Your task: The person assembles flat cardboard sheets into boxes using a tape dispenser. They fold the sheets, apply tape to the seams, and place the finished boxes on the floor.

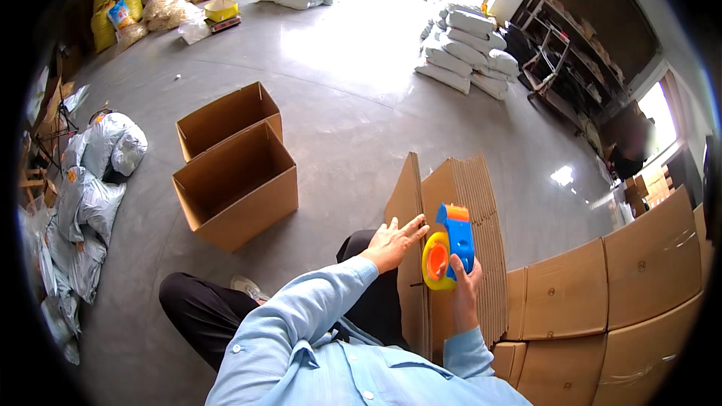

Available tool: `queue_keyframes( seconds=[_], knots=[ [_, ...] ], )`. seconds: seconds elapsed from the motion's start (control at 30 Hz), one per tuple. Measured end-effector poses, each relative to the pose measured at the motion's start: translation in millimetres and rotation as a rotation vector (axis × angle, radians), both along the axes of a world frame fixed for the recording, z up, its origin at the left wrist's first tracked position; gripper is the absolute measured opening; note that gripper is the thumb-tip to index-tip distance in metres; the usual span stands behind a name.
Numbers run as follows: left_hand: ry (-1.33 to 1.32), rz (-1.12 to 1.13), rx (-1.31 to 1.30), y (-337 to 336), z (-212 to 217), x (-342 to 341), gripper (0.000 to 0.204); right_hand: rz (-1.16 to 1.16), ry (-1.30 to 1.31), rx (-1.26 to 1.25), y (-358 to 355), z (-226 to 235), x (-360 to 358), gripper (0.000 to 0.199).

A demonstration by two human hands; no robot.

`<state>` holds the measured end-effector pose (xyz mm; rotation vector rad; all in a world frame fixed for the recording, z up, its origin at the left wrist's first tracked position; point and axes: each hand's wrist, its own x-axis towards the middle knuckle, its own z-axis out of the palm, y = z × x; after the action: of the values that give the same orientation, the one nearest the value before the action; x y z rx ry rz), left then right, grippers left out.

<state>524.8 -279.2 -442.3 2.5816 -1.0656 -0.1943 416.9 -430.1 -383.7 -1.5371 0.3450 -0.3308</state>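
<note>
- Left hand [396,243]: fingers spread, seemingly resting on a cardboard panel [412,308], probably to steady it.
- Right hand [466,286]: wrapped around a blue tape gun [459,244], its cutter end pointing away, perhaps for easy aim.
- Flat cartons [485,248]: upright beside the panel, likely kept within reach.
- Two open boxes [252,214]: on the floor to the left, mouths up, apparently set aside.

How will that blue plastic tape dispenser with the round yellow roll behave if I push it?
The blue plastic tape dispenser is probably manageable one-handed, since the right hand grips its lower end. Its moulded-looking frame should stay stiff. Pushed, it may rock, as the round yellow roll juts beyond it.
</note>
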Motion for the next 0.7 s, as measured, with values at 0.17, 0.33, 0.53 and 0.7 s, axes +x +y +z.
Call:
queue_keyframes(
  seconds=[0.17,0.33,0.53,0.7],
  knots=[
    [-0.032,-0.014,0.008,2,-4,1,0.083,0.13,0.031,-0.021,-13,4,1,0.043],
    [-0.063,-0.017,-0.009,3,1,-6,0.077,0.077,0.094,-0.589,-14,3,8,0.057],
    [-0.438,-0.019,-0.073,5,-15,-5,0.023,-0.146,0.009,-0.882,-8,-1,8,0.053],
    [-0.605,-0.188,-0.043,2,-17,12,0.014,-0.028,0.019,-0.772,9,7,0,0.051]
  ],
)
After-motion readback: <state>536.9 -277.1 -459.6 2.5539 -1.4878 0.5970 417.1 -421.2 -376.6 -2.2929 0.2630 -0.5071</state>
